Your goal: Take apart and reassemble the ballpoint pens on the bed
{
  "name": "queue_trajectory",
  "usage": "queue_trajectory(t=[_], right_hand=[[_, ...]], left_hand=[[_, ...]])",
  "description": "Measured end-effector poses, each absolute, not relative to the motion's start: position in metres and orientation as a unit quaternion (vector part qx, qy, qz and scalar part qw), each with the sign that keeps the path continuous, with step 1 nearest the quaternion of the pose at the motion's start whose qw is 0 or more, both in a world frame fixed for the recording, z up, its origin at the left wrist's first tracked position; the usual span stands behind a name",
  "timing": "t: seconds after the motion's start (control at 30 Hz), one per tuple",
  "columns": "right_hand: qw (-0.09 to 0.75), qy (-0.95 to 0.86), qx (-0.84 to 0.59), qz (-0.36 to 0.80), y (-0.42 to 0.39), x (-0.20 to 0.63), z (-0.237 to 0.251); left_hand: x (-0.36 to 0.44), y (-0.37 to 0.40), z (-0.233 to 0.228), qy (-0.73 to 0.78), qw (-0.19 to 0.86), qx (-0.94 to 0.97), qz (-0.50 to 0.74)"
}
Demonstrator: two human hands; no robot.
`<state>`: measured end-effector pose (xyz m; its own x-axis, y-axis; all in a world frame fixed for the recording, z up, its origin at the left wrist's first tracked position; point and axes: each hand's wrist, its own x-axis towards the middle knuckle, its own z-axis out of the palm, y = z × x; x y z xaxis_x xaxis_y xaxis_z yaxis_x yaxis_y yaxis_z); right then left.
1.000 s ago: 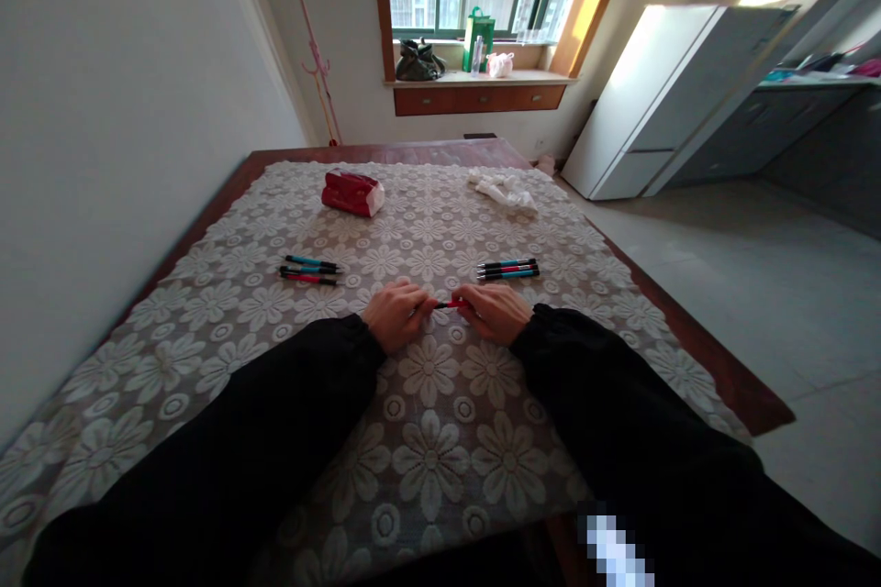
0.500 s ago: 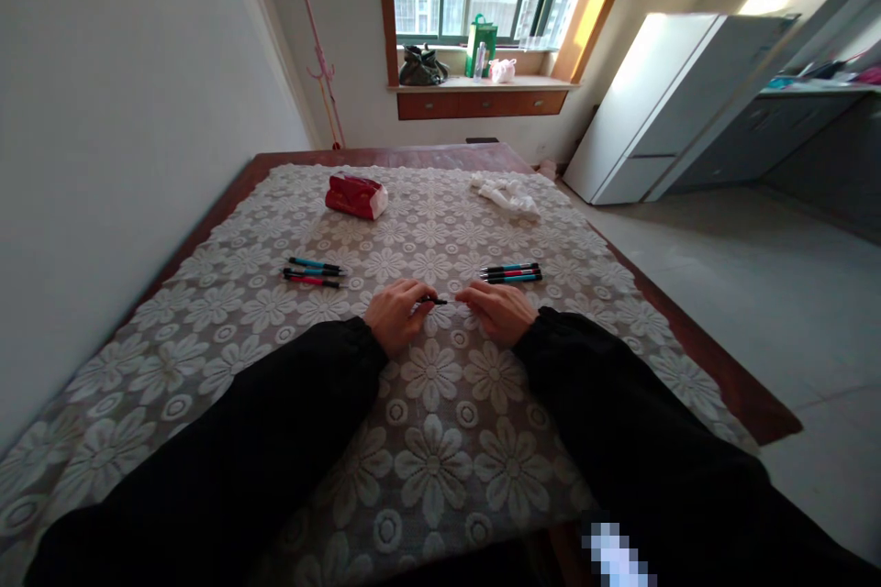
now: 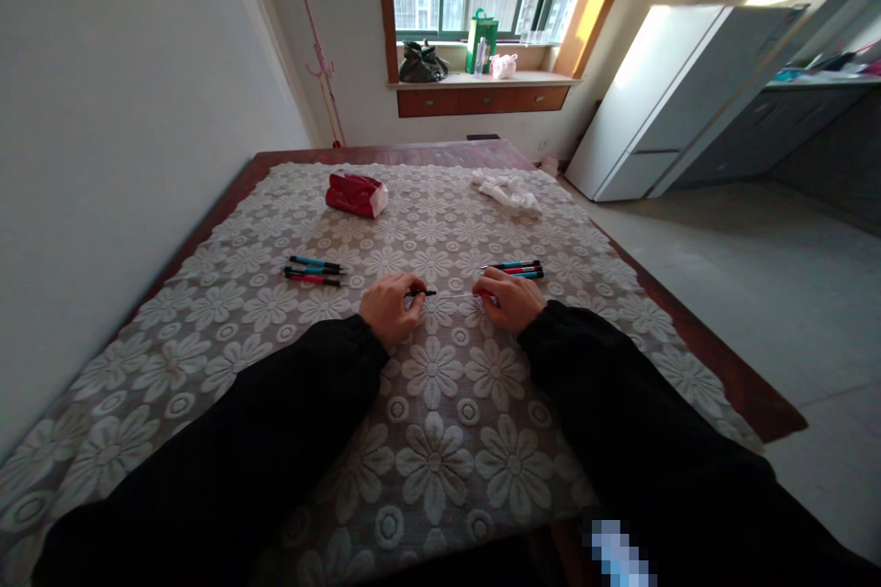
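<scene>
With left hand (image 3: 391, 306) pinching black tip (image 3: 421, 293), right hand (image 3: 510, 297) gripping red barrel (image 3: 486, 293): thin refill (image 3: 454, 294) exposed, could bend if tugged sideways.

view: single head-worn camera
facing: forward and down across the lace-covered wooden tabletop (image 3: 440, 440)
nearness: close above the sleeves
</scene>
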<state>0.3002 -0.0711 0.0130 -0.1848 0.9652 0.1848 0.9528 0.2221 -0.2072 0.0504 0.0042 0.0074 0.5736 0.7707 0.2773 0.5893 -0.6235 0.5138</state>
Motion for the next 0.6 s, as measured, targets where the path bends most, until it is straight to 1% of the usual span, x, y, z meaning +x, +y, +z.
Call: queue_trajectory(t=[0.1, 0.2, 0.3, 0.43, 0.6], right_hand=[[0.139, -0.786, -0.601, 0.039, -0.073, 0.294, 0.013], [0.139, -0.804, -0.577, 0.048, -0.075, 0.288, 0.016], [0.113, -0.806, -0.58, 0.045, -0.075, 0.29, 0.021], [0.085, -0.796, -0.597, 0.044, -0.072, 0.314, 0.032], [0.16, -0.799, -0.576, 0.065, -0.068, 0.336, 0.029]], left_hand=[[0.052, 0.006, 0.006, 0.361, 0.215, 0.875, 0.241], [0.053, 0.005, 0.007, 0.326, 0.201, 0.898, 0.216], [0.054, 0.003, 0.01, 0.318, 0.184, 0.908, 0.203], [0.053, 0.002, 0.012, 0.321, 0.184, 0.909, 0.192], [0.052, 0.007, 0.006, 0.324, 0.168, 0.907, 0.208]])
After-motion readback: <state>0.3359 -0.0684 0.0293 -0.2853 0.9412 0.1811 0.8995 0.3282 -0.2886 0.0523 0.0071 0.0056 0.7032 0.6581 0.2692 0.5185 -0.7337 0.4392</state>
